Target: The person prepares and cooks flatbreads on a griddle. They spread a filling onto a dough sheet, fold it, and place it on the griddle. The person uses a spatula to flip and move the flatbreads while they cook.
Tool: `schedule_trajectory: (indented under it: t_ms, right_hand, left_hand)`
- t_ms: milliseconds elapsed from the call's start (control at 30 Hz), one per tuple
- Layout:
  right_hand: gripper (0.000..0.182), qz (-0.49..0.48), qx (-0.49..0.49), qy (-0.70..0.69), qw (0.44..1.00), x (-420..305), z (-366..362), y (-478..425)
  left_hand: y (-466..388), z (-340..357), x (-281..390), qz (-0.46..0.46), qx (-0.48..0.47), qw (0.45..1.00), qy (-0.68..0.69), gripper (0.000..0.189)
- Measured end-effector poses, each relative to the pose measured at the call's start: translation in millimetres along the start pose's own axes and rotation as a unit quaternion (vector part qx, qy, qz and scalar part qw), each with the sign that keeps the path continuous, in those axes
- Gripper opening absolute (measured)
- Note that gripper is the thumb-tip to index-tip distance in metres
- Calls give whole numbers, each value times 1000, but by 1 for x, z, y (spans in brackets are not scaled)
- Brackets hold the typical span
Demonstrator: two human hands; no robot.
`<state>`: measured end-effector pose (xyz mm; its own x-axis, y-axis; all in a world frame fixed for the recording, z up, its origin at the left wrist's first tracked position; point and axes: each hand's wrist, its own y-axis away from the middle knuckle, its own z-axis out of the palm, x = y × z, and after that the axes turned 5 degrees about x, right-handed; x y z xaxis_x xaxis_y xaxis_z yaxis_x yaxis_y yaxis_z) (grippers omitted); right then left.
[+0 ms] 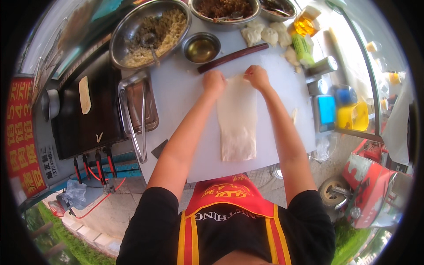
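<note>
A long, thin sheet of dough [238, 119] lies stretched over the white work board [185, 132], its near end close to the board's front edge. My left hand [214, 82] grips the far left corner of the sheet. At the far right corner, my right hand [257, 77] pinches the dough between thumb and fingers. Just beyond both hands a dark wooden rolling pin [233, 58] rests at a slant. Several pale dough lumps [270, 35] sit farther back on the right.
Steel bowls of crumbly filling [175, 26], dark filling [222, 8] and oil [201, 49] stand at the back. On the left, tongs [142, 132] lie over a metal tray [150, 112] beside a black griddle [99, 126] bearing a flatbread strip [84, 96]. Shakers [324, 66] line the right.
</note>
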<state>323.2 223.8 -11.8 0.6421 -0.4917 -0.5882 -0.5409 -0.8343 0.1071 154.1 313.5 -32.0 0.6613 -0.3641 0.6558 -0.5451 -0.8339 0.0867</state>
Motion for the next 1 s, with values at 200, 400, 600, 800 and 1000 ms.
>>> schedule_trajectory:
  t_ms: [200, 400, 600, 800, 1000]
  right_hand:
    - [12, -6, -22, -166, 986, -19, -48, 41]
    - [11, -76, -60, -160, 982, -52, -108, 125]
    - [12, -147, -42, -162, 975, -46, -102, 257]
    - [28, -317, -44, -50, 946, 1, -36, 343]
    - [27, -170, 88, -52, 980, 15, -20, 275]
  left_hand:
    - [9, -38, 4, 58, -78, 987, 129, 19]
    - [86, -104, 42, 188, -46, 969, 154, 8]
    - [215, -112, 38, 295, 7, 954, 56, 7]
    - [319, -42, -8, 303, -39, 952, 15, 17]
    - [278, -26, -2, 205, 19, 978, -12, 30]
